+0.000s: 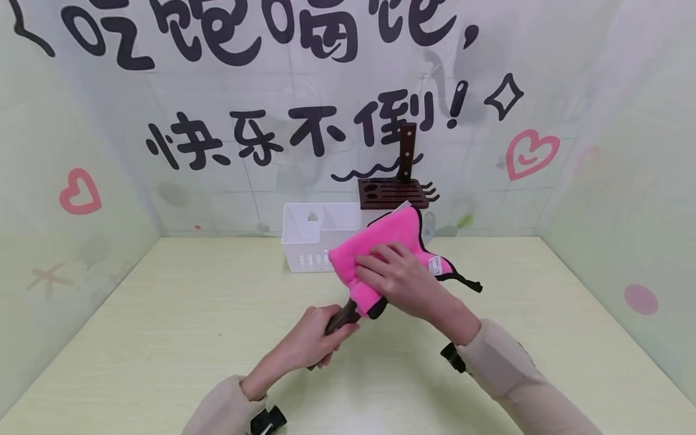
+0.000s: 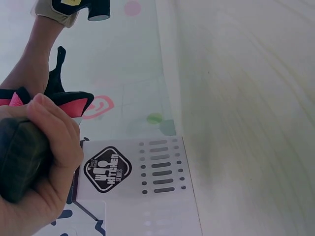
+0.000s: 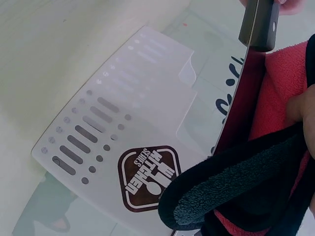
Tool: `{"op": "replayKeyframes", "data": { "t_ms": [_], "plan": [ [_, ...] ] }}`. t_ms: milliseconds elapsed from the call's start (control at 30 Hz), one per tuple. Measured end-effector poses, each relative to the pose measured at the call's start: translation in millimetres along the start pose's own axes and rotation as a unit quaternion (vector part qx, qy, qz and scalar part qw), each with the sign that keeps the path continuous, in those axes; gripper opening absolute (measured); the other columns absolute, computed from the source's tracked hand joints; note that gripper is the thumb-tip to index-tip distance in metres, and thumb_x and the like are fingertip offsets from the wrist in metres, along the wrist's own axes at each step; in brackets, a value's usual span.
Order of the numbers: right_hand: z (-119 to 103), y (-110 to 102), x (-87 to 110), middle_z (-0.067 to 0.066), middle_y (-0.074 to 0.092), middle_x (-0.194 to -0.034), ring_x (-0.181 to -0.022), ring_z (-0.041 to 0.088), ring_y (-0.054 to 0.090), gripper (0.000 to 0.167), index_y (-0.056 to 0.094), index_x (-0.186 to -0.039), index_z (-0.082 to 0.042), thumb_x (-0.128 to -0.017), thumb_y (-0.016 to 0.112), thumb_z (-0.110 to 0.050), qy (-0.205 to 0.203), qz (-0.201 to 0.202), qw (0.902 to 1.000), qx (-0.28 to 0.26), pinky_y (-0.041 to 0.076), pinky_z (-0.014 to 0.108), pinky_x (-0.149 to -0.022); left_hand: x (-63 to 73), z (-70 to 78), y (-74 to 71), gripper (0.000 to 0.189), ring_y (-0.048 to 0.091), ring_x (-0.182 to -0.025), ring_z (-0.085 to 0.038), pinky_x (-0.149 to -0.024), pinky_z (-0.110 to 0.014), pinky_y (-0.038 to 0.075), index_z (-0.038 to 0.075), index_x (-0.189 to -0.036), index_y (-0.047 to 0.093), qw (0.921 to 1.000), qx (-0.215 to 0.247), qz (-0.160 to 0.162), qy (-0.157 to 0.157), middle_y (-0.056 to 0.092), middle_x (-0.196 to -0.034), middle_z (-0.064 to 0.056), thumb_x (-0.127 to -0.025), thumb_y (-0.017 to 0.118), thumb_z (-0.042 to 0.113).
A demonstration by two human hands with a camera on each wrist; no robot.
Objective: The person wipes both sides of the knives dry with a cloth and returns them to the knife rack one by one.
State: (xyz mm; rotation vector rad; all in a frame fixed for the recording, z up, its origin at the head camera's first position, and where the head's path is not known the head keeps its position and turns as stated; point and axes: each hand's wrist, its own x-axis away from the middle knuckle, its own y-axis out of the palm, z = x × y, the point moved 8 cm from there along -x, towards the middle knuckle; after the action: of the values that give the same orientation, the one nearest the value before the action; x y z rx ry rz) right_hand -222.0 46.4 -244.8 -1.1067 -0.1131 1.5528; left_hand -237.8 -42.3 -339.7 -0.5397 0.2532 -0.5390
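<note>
Fingers of the left hand (image 1: 318, 338) curl round the knife (image 1: 342, 317) by its handle, above the table (image 1: 190, 338), and I see the right hand (image 1: 402, 281) gripping a pink cloth (image 1: 388, 229) against its blade (image 3: 244, 98). I judge the wiping underway; how much remains I cannot tell.

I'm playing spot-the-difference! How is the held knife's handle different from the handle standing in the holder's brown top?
The held handle slants over the table, while the standing handle points nearly straight up. The left grip wraps round the held handle; nobody is touching the standing handle, which rises from the brown top. The held handle looks dark grey, but the standing handle is reddish brown. Both are dark and show light rivets.
</note>
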Motion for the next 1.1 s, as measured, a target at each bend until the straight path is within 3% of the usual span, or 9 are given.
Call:
{"op": "replayKeyframes", "data": {
  "t_ms": [333, 533, 733, 1100],
  "plan": [
    [19.8, 0.1, 4.6, 0.004, 0.066, -0.097, -0.085, 0.021, 0.057, 0.029, 0.067, -0.096, -0.008, -0.068, 0.075, -0.005, 0.038, 0.001, 0.9993, -0.007, 0.049, 0.033, -0.073, 0.6, 2.7, -1.2, 0.029, 0.044, -0.031, -0.005, -0.027, -0.028, 0.038, 0.002, -0.079, 0.051, 1.0, -0.002, -0.002, 0.004, 0.052, -0.053, -0.012, -0.09, 0.053, 0.029],
    [29.4, 1.3, 8.3, 0.005, 0.066, -0.095, -0.084, 0.024, 0.058, 0.028, 0.067, -0.094, -0.007, -0.068, 0.074, -0.002, 0.05, 0.018, 0.9985, -0.009, 0.049, 0.034, -0.071, 2.5, 1.4, -1.4, 0.029, 0.044, -0.032, -0.005, -0.028, -0.028, 0.039, 0.001, -0.08, 0.05, 1.0, -0.005, -0.003, -0.001, 0.049, -0.051, -0.005, -0.09, 0.052, 0.029],
    [41.2, 1.6, 12.2, 0.006, 0.066, -0.095, -0.085, 0.025, 0.058, 0.028, 0.066, -0.094, -0.006, -0.067, 0.075, -0.002, 0.072, 0.024, 0.9969, -0.019, 0.049, 0.036, -0.07, 3.6, 1.8, -3.0, 0.029, 0.044, -0.032, -0.005, -0.028, -0.028, 0.039, 0.001, -0.08, 0.05, 1.0, -0.006, 0.0, 0.003, 0.052, -0.053, -0.013, -0.09, 0.052, 0.029],
    [59.4, 4.1, 21.2, 0.009, 0.066, -0.093, -0.084, 0.027, 0.056, 0.03, 0.066, -0.093, -0.004, -0.065, 0.076, -0.001, 0.112, 0.036, 0.9921, -0.042, 0.048, 0.038, -0.068, 5.9, 0.8, -5.6, 0.029, 0.044, -0.031, -0.005, -0.027, -0.029, 0.038, 0.002, -0.079, 0.05, 0.9999, -0.008, 0.004, 0.005, 0.051, -0.052, -0.008, -0.089, 0.053, 0.029]
  ]
}}
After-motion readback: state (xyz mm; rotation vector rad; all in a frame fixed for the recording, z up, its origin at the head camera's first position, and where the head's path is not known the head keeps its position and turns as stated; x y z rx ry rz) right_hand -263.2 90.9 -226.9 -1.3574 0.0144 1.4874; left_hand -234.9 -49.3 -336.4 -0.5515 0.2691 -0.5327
